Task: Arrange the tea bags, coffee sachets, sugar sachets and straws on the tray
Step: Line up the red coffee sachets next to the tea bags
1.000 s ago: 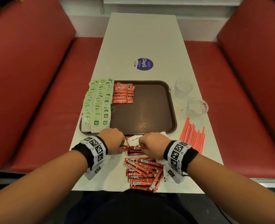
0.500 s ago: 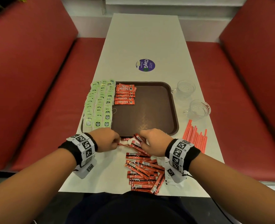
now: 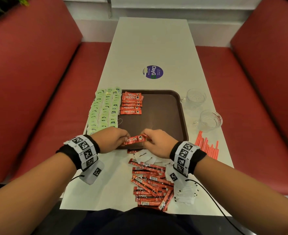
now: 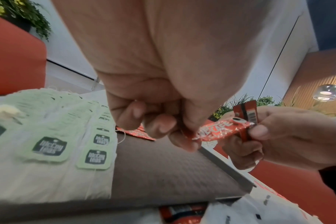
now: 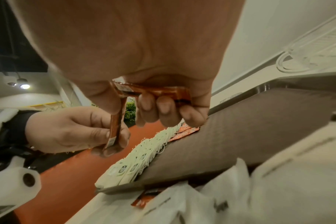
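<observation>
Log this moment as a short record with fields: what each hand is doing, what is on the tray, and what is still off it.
left hand: pinches one end of a coffee sachet
right hand: holds the other end, with more sachets in its grip
tray: tea bags in rows at left, row of coffee sachets beside them
off tray: coffee sachet pile, white sachets, straws, two glass cups

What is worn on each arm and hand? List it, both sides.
Left hand and right hand are bare, with no gloves or sleeves. Each wrist carries a black band wrapped in white panels printed with black square-pattern markers, a white camera block beneath, and a thin black cable.
</observation>
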`<state>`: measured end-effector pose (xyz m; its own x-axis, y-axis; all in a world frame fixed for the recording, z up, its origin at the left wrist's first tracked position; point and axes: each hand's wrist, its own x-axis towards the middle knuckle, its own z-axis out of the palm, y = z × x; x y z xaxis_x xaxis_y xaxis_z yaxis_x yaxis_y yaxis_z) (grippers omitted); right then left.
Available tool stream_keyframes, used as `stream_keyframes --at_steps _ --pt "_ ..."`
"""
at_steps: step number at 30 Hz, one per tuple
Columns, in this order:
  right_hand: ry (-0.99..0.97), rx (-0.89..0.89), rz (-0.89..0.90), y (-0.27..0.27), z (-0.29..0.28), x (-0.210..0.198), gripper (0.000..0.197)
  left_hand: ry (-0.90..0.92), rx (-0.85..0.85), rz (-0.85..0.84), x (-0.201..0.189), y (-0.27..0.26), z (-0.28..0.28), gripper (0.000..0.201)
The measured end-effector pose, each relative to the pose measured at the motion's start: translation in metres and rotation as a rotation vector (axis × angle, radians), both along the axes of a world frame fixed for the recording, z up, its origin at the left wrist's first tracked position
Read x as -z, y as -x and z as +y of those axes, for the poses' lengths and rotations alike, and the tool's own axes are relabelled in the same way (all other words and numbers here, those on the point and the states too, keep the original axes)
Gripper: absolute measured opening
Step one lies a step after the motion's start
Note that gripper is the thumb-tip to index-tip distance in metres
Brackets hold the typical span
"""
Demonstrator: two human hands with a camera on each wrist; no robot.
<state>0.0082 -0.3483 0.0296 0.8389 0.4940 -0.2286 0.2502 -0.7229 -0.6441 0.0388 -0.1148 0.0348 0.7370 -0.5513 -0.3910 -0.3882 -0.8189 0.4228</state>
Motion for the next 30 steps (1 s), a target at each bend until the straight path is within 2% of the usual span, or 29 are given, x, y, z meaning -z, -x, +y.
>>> stream_keyframes --at_steps 5,10,13,16,19,23,30 --pt "-0.065 0.008 -0.009 -0.008 0.0 0.003 0.012 0.009 -0.009 -0.042 -0.003 -0.007 -0.002 0.022" --pt "-0.075 0.033 -0.07 -0.017 0.003 0.008 0.012 0.112 -0.021 -0.069 -0.005 -0.014 -0.009 0.02" --pt "-0.09 0.02 -0.083 -0.024 0.003 0.005 0.012 0.119 0.001 -0.16 -0.006 -0.022 -0.014 0.017" --pt "-0.066 0.063 -0.092 -0.037 0.001 0.008 0.014 0.129 -0.031 -0.15 0.0 -0.039 -0.015 0.015" --pt "-0.05 0.156 -0.097 -0.047 -0.004 0.013 0.015 0.018 -0.106 -0.167 0.01 -0.061 -0.015 0.017" --pt "-0.072 0.249 -0.004 -0.055 -0.007 0.013 0.015 -0.118 -0.284 -0.205 0.02 -0.088 -0.02 0.008" --pt "-0.063 0.239 0.026 -0.057 -0.011 0.012 0.01 -0.356 -0.255 -0.292 0.035 -0.11 -0.04 0.011"
